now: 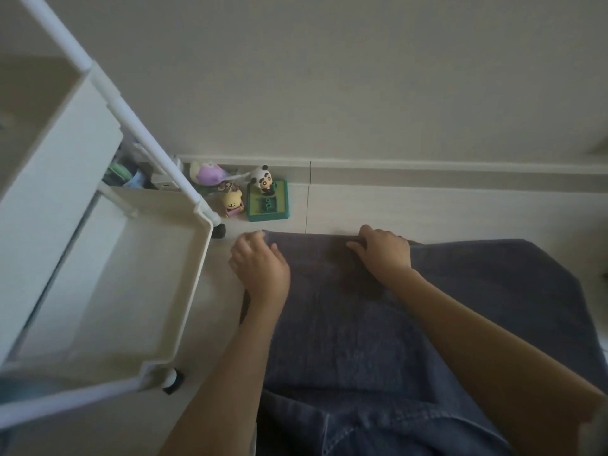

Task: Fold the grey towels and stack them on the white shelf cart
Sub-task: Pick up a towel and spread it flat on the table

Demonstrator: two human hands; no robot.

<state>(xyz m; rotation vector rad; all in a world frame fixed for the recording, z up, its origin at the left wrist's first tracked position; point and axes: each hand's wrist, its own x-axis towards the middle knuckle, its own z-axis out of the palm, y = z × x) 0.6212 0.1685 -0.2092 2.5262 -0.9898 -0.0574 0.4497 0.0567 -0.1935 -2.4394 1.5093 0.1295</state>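
Both hands (pixel 260 264) (pixel 383 250) on grey towel (pixel 329 307)

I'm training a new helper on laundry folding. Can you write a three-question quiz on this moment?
1. True or false: a folded towel already lies in the white shelf cart's lower tray.
2. Which edge of the grey towel do the left hand and right hand hold: A) near edge, B) far edge, C) right edge?
3. Fill in: the toy standing on the green block base by the wall is a ____.

Key
1. False; the visible part of that tray shows no towel.
2. B.
3. Panda.
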